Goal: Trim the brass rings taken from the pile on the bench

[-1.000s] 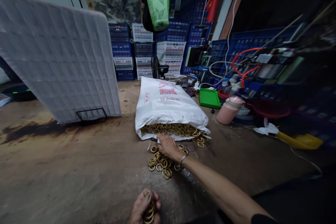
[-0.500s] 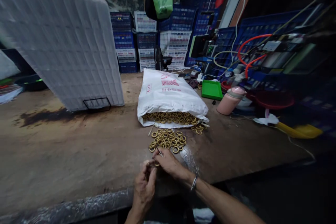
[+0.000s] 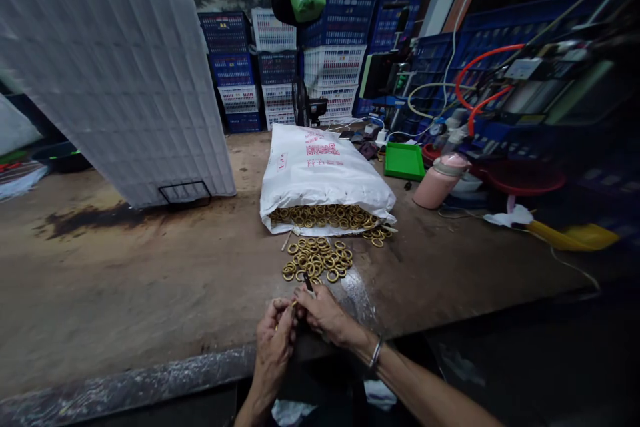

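Note:
My left hand [image 3: 275, 333] is closed, its thumb and fingers pinching a brass ring [image 3: 294, 304] that shows only in part. Against it, my right hand [image 3: 323, 312], with a bracelet on the wrist, is wrapped round a small dark-tipped tool [image 3: 308, 282]. The two hands meet near the table's front edge. Just beyond them lies a loose pile of brass rings [image 3: 320, 259]. Behind the pile, a white sack [image 3: 327, 177] with red print lies on its side, its open mouth full of the same rings.
A tall pale padded panel [image 3: 130, 80] stands at the left on the table [image 3: 150, 293]. To the right are a green tray [image 3: 404, 160], a pink bottle [image 3: 440, 181], a red bowl [image 3: 525, 183] and a yellow scoop [image 3: 575, 237]. Stacked crates [image 3: 335, 67] fill the back.
The view has tilted down slightly. My hands have come closer together, and the tool in my right hand now points more upright, its dark tip showing above the fingers.

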